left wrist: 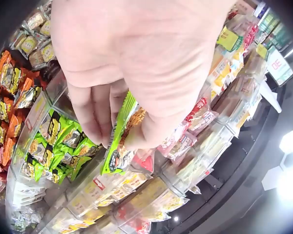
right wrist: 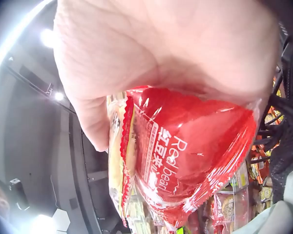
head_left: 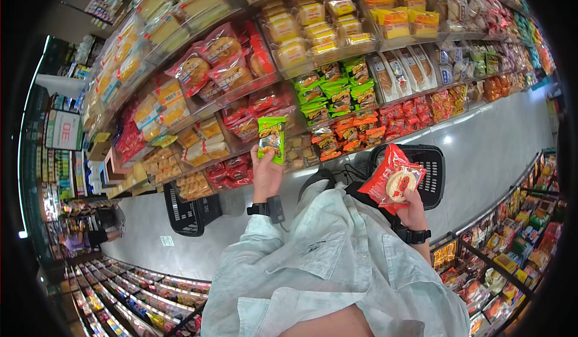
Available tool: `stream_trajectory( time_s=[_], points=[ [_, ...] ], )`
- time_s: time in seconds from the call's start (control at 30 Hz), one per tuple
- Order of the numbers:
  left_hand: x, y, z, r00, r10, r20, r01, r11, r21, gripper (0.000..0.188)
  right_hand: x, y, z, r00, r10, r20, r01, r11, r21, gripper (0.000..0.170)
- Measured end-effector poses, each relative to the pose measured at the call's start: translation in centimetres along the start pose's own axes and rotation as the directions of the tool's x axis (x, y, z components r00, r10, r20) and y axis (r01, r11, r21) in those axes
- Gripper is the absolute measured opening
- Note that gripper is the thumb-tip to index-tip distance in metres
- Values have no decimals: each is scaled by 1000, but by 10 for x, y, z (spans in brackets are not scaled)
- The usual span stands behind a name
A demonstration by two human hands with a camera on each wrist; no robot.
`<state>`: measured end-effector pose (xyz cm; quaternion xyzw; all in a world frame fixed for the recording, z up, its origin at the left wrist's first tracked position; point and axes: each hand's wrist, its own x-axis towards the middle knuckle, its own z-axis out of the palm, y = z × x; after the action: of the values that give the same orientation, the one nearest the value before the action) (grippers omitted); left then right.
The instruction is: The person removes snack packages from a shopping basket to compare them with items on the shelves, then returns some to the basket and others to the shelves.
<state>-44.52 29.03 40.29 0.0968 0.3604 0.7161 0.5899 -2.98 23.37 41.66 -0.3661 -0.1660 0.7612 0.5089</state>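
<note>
While the right hand is gripping a red packet out from the shelf, its thumb and fingers clamped on it, the left hand is pinching a green packet just in front of the shelf, thumb and fingers clamped on its lower end. Beyond them, a black basket is resting before the shelf. On the shelf itself, more green packets are lying just above orange packets.
</note>
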Motion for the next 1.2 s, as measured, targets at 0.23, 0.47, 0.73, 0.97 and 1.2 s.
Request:
stream_trajectory(
  time_s=[0.23,0.47,0.73,0.97,1.2],
  points=[
    [-11,9,1,998,57,-27,-52,985,164,68,8,1,2,999,33,26,-35,996,78,68],
    [22,-2,9,999,-50,-20,52,994,100,56,-3,2,7,997,-18,-76,18,1000,6,68],
    [84,-30,34,993,-87,-84,111,934,338,47,-27,11,18,969,-112,-222,120,992,24,67],
    [139,-52,42,994,-101,31,67,822,565,43,-49,28,24,907,-200,-370,234,971,47,64],
    [174,-65,68,990,13,137,-109,687,719,38,-68,40,27,857,-245,-454,329,937,116,70]
  ],
)
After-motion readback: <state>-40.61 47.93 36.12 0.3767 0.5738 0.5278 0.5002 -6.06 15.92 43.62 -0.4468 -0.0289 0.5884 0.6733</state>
